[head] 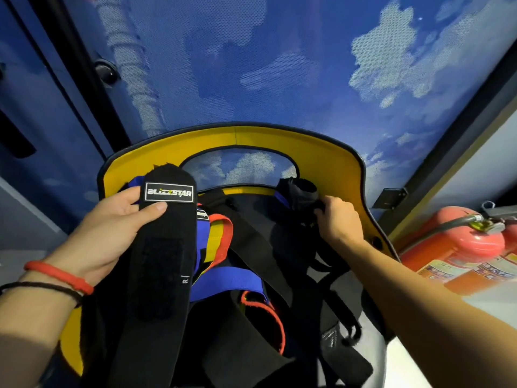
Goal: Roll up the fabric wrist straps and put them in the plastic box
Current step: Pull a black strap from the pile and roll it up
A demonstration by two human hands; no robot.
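"BLIZZSTAR" patch, "R" tag, black strap (165, 247)

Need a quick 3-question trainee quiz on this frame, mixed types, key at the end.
1. True or false: the left hand holds a flat, unrolled black strap.
2. What does the right hand grip? A) a fire extinguisher B) a rolled dark strap C) a red wristband
3. Fill in: the box has a ____ inner wall.

Key: 1 true; 2 B; 3 yellow. The fire extinguisher stands untouched at the right.
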